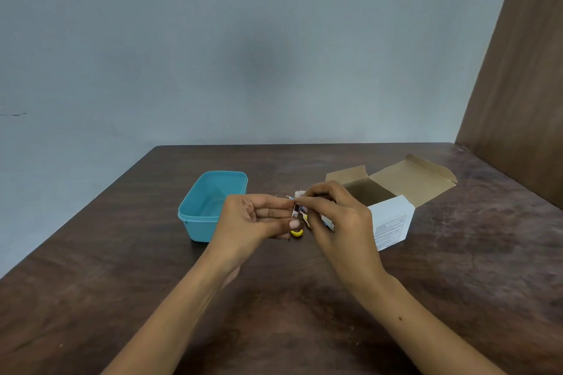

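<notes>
Table: I had the dark, wood-grain table (91, 298) filling the near half of my feed.
Left hand: And there was the left hand (253, 219), raised over the middle of the table. Its palm faced up towards me and its fingers were curled in. Thumb and fingertips pinched the small packet (296, 209) from its left side.
Right hand: The right hand (341, 219) sat close on the other side, its back towards me and its fingers bent down. Its thumb and forefinger pinched the top of that same packet.
Small packet: It was held in the air between the two hands, above the table's middle. I made out a printed wrapper in white, blue and dark, but fingers hid most of it.
Yellow piece: A rounded yellow piece (296, 233) showed just under the left thumb tip. I could not tell whether it belonged to the packet or lay on the table.
Teal container: The teal container (198, 230) stood open-topped on the table, just behind and left of the left hand, which covered its near right corner.
Cardboard box: Behind and right of the right hand stood the cardboard box (393, 222). Its flaps were folded back, its inside was brown, and a white printed side faced me.
Wall: A plain grey-blue wall (243, 39) rose past the table's far edge.
Wooden panel: A brown wooden panel (518, 85) stood at far right.
</notes>
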Demonstrator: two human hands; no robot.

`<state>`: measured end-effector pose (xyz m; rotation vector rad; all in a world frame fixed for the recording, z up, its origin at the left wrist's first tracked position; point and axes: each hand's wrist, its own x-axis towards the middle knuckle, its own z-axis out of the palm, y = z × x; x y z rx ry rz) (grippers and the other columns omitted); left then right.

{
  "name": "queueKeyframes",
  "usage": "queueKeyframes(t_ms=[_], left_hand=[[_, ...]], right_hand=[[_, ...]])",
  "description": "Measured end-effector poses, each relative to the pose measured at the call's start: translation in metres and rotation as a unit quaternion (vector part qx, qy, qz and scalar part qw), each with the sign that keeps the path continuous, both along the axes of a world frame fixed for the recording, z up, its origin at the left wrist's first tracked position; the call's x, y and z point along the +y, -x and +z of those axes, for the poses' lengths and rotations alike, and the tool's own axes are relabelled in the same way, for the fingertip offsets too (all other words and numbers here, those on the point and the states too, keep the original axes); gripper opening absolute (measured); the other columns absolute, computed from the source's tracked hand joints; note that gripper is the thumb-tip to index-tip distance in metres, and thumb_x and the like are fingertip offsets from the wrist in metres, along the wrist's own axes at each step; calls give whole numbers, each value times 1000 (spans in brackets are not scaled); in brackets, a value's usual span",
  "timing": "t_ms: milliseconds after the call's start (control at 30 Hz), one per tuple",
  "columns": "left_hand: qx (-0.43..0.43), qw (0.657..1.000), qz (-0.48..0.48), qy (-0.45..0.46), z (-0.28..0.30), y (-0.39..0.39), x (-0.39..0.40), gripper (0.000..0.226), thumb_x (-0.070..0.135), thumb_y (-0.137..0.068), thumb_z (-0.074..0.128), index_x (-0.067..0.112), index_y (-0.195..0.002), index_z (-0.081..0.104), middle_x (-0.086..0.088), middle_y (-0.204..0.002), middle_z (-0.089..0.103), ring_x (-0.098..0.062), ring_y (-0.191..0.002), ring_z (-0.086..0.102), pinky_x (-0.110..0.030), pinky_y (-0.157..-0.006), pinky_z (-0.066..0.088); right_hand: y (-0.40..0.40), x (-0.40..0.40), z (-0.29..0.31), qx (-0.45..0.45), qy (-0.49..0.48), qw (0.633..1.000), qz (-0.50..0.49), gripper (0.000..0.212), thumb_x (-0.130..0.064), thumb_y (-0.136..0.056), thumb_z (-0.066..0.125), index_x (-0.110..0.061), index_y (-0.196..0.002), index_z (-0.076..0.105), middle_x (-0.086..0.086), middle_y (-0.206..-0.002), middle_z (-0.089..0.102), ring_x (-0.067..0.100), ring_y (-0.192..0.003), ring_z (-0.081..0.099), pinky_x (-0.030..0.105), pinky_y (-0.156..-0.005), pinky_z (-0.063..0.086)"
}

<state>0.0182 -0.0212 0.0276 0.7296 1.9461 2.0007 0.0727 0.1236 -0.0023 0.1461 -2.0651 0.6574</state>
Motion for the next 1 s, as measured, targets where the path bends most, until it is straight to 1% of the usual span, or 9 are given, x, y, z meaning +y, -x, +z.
queueKeyframes(t_ms=[100,200,333,433,533,700,867,933,1000], left_hand=[[-4,1000,6,5,0,3,-1,28,-8,-68,75,2,-94,72,-12,-80,76,-16,-73,73,-19,-57,56],[-11,1000,3,9,0,3,-1,28,-8,-69,74,3,-94,72,-11,-80,76,-15,-73,73,-18,-58,56],[-28,1000,0,2,0,2,-1,28,-7,-68,75,2,-95,72,-15,-83,75,-18,-75,73,-20,-58,56],[-44,999,1,-8,2,2,-2,28,-7,-68,75,3,-93,72,-14,-82,76,-17,-74,73,-19,-58,56],[-62,998,-12,-20,4,3,-3,28,-2,-64,75,6,-91,73,-13,-80,76,-17,-71,73,-18,-56,56],[-97,994,-48,1,6,3,-6,36,7,-59,76,5,-95,72,-16,-85,75,-17,-76,74,-17,-58,55],[-116,991,-63,-11,6,4,-5,38,12,-65,73,3,-101,70,-17,-90,75,-18,-78,74,-18,-59,56],[-115,991,-62,-17,6,5,-5,37,17,-66,72,4,-101,70,-16,-88,75,-17,-75,73,-18,-59,57],[-97,994,-56,-9,6,4,-4,36,19,-66,72,6,-99,71,-12,-83,75,-12,-67,70,-18,-55,55]], right_hand=[[0,-2,0,-24,-11,999,38,17,-5,-79,66,-11,-91,75,0,-92,66,10,-85,64,24,-72,52],[-1,-3,2,-35,-15,998,53,12,-10,-78,67,-12,-86,76,-1,-87,67,9,-83,64,25,-70,53],[0,1,3,-25,-10,1000,11,20,-1,-80,67,-11,-96,74,2,-94,65,11,-85,63,14,-74,48],[1,1,2,-32,-29,999,6,27,3,-79,68,-12,-102,72,3,-100,63,7,-88,59,5,-78,44],[1,2,2,-37,-54,998,25,31,4,-76,71,-13,-102,72,3,-100,64,7,-89,59,4,-79,42],[-1,5,6,-25,-82,996,21,16,-8,-79,65,-13,-91,74,1,-92,68,13,-84,64,20,-69,51],[-2,7,7,-61,-99,993,31,14,-8,-83,60,-17,-92,67,-1,-94,67,14,-85,63,31,-65,54],[-2,5,8,-67,-59,995,43,15,-6,-84,61,-17,-93,63,-4,-93,66,10,-84,61,33,-65,54],[-2,3,10,-80,40,994,63,18,-4,-83,65,-18,-93,60,-9,-89,65,7,-85,62,31,-70,55]])
